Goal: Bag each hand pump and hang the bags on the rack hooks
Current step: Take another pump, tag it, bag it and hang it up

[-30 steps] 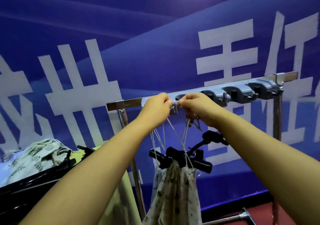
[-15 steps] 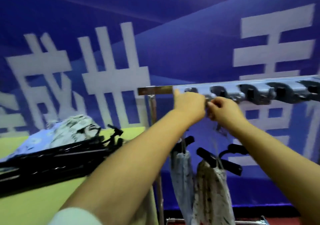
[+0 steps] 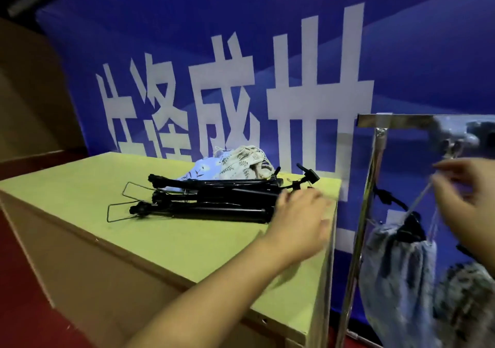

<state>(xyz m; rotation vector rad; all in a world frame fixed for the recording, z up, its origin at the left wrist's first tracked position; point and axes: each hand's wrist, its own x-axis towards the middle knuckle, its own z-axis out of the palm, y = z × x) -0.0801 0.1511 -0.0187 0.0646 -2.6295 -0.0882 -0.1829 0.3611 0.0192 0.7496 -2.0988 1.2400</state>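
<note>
Several black hand pumps (image 3: 214, 200) lie in a pile on the yellow-green box top (image 3: 134, 229). Behind them sits a heap of printed drawstring bags (image 3: 235, 165). My left hand (image 3: 297, 219), fingers spread and blurred, hovers over the near ends of the pumps and holds nothing. On the right stands the metal rack (image 3: 375, 160) with its hook bar (image 3: 455, 133). Two bagged pumps (image 3: 401, 272) hang from it by strings. My right hand (image 3: 466, 195) is beside those strings, fingers loosely bent; whether it touches them I cannot tell.
A blue banner (image 3: 267, 52) with large white characters fills the background. The cardboard box drops off at its front edge (image 3: 160, 275) onto red floor (image 3: 21, 294). The rack's upright pole (image 3: 356, 227) stands just right of the box corner.
My view has swung left from the rack to the box. My left hand has left the hook bar and moved down over the pumps. My right hand has dropped below the hooks.
</note>
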